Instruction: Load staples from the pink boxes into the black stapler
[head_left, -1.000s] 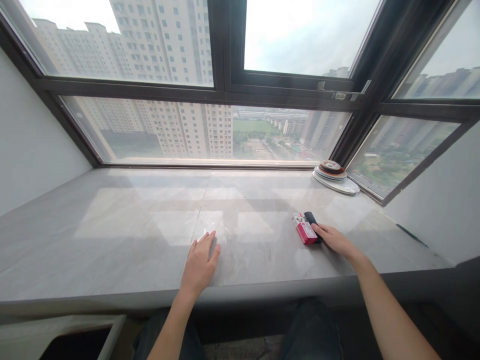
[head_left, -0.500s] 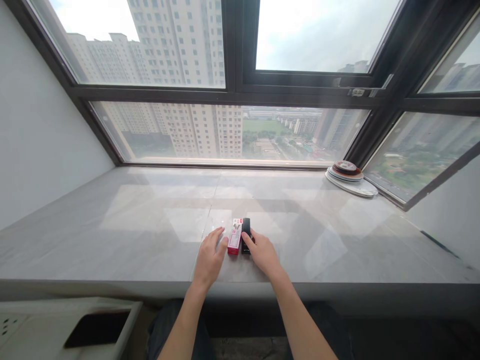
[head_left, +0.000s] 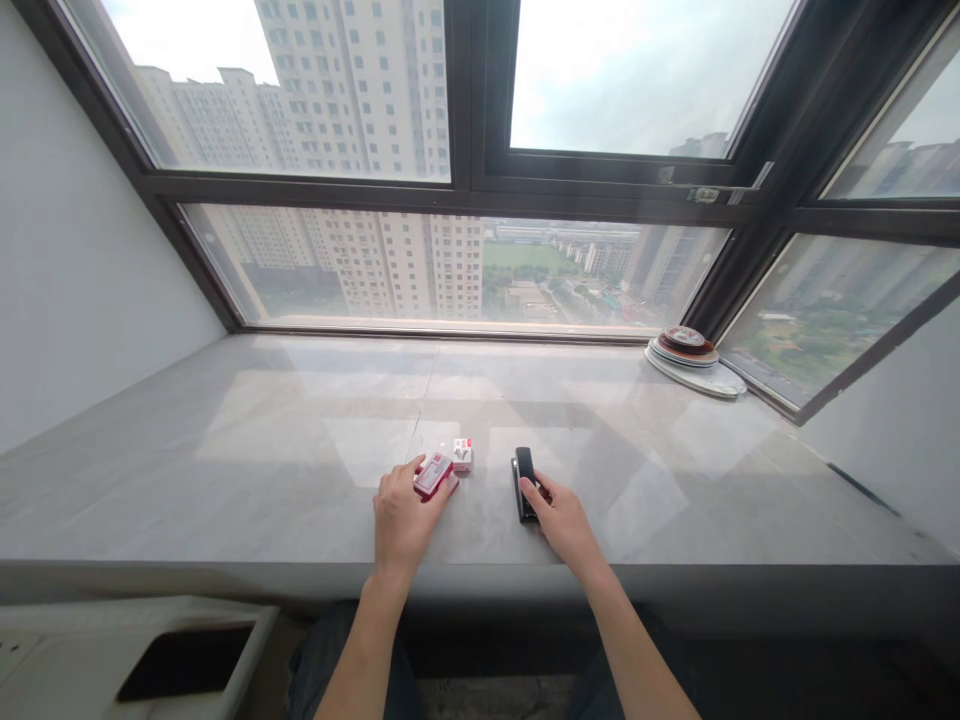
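My left hand point(head_left: 405, 508) grips a small red-and-white box point(head_left: 433, 475) between thumb and fingers, the box turned at a slant. Just beyond it, a small white box with red print point(head_left: 463, 454) sits on the sill. A bit of red shows by my left thumb, but I cannot tell what it belongs to. My right hand point(head_left: 564, 517) is closed around the right side of a black stapler point(head_left: 523, 485), thumb on top. The stapler rests on the sill, apart from the boxes, its long side pointing toward the window.
The pale stone windowsill point(head_left: 262, 480) spreads out below a dark-framed window point(head_left: 300, 192). A stack of plates point(head_left: 694, 362) stands in the far right corner. A white unit with a dark opening point(head_left: 187, 660) is below the sill at left.
The stapler has moved right with my right hand, away from the boxes. My left hand has closed on the red-and-white box and swung it left, apart from the white box.
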